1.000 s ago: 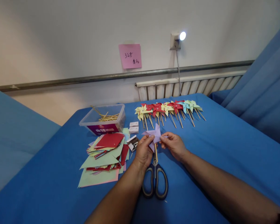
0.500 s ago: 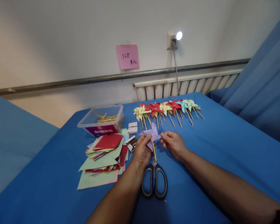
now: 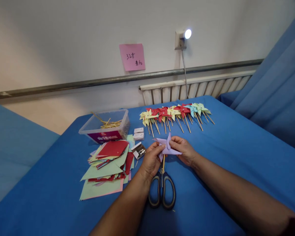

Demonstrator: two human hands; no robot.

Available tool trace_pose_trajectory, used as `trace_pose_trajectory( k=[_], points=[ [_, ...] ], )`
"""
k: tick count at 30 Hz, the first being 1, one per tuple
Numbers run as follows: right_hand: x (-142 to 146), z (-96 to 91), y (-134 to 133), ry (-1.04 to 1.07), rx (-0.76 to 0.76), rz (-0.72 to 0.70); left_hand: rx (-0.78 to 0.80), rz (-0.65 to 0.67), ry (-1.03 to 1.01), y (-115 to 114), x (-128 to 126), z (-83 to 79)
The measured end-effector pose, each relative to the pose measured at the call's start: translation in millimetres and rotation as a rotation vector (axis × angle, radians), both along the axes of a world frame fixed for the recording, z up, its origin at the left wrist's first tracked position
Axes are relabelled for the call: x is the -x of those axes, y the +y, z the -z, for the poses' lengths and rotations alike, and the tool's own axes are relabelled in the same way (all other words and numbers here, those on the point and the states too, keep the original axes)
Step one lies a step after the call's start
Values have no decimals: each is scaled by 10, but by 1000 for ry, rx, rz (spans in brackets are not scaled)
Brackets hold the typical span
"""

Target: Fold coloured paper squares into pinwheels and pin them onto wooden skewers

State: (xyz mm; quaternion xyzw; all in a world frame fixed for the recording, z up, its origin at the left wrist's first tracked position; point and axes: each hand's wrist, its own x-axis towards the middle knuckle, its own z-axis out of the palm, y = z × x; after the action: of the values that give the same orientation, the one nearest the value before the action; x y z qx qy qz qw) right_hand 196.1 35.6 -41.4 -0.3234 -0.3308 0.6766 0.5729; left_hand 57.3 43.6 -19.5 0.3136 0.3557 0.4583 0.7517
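A purple paper pinwheel (image 3: 167,146) on a wooden stick is held between both hands above the blue table. My left hand (image 3: 151,160) pinches its left side and the stick. My right hand (image 3: 184,150) grips its right blades from behind. Directly below them lie black-handled scissors (image 3: 161,190), blades pointing away from me. A row of finished pinwheels (image 3: 173,114) in yellow, red, light blue and green lies further back.
A pile of coloured paper squares (image 3: 108,164) lies at the left. Behind it stands a clear plastic tub (image 3: 105,127) with wooden sticks. Small white boxes (image 3: 139,133) and an open pin box (image 3: 139,151) sit beside the pile. Blue fabric rises at both sides.
The pinwheel has turned in my hands and shifted slightly right. My right hand has closed in on its blades. The view has drifted a little left and up.
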Motion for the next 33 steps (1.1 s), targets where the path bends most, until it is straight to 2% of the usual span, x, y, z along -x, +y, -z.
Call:
trace_pose_trajectory(
  k=[9, 14, 23, 25, 28, 31, 33],
  points=[
    [-5, -20, -10, -33, 24, 39, 4, 33, -1, -2, 5, 28],
    [-5, -12, -13, -43, 0, 15, 3, 8, -1, -5, 14, 39],
    [9, 13, -5, -136, -47, 53, -31, -3, 40, -9, 5, 42],
    [-21, -21, -6, -239, -116, 160, -61, -30, 96, -6, -5, 56],
    [-79, -105, -31, -559, -339, 403, -126, -71, 190, -8, -19, 81],
    [-110, -163, -70, -876, -582, 462, -171, -89, 230, -16, -30, 94],
    [-107, -160, -86, -993, -668, 451, -181, -95, 236, -23, -37, 94]
  ],
)
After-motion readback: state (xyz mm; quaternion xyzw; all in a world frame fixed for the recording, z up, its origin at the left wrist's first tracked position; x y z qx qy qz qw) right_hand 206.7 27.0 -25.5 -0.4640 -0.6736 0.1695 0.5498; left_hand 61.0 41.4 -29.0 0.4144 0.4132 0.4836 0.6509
